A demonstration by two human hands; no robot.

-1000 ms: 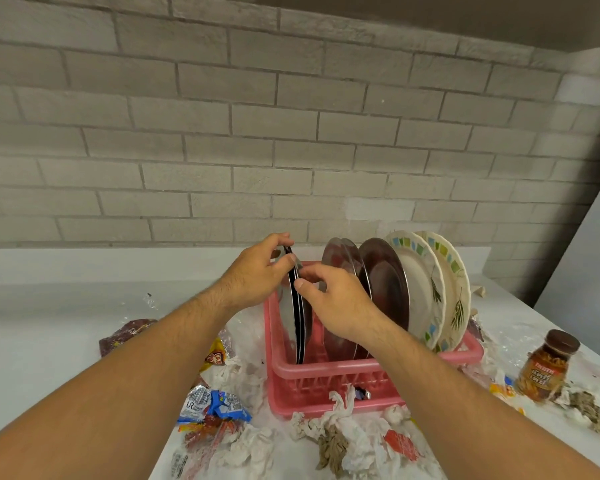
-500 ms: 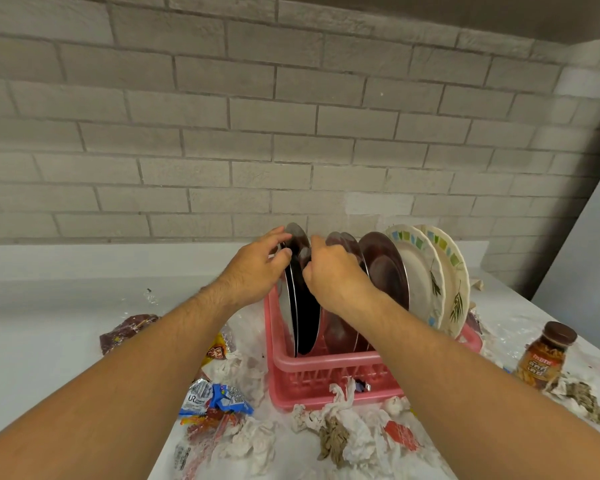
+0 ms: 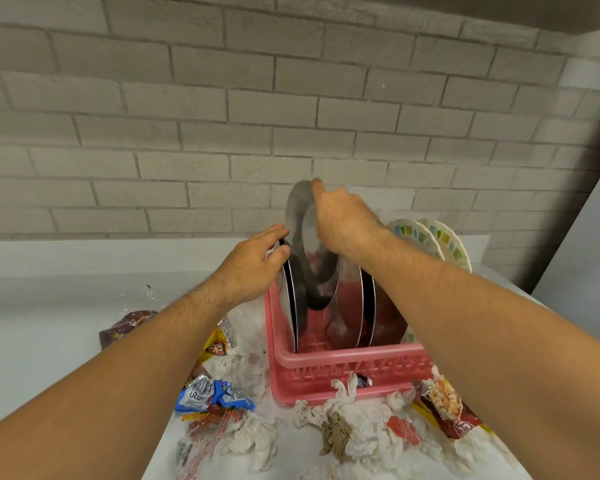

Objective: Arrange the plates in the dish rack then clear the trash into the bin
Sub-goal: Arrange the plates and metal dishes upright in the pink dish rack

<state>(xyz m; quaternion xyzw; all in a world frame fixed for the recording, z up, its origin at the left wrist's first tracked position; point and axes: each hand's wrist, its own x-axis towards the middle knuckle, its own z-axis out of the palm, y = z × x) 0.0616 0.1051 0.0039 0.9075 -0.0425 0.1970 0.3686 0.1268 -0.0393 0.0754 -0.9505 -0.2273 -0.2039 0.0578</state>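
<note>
One pink plastic dish rack [image 3: 343, 362]. At the rack I count five round steel plates [image 3: 349, 306], maybe six; they overlap, so the edges are hard to separate. At its far right end there are two white round plates with coloured squares on the rim [image 3: 445, 242]. Two bare hands are in view, the left hand [image 3: 253, 268] and the right hand [image 3: 343, 220]. Near the rack lie at least five printed snack wrappers [image 3: 215, 393] and several crumpled white paper tissues [image 3: 357, 441], too tangled to count exactly.

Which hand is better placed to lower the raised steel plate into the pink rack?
Right. The right hand grips the raised steel plate by its top edge above the rack, while the left hand holds the leftmost plate at the rack's left end.
</note>
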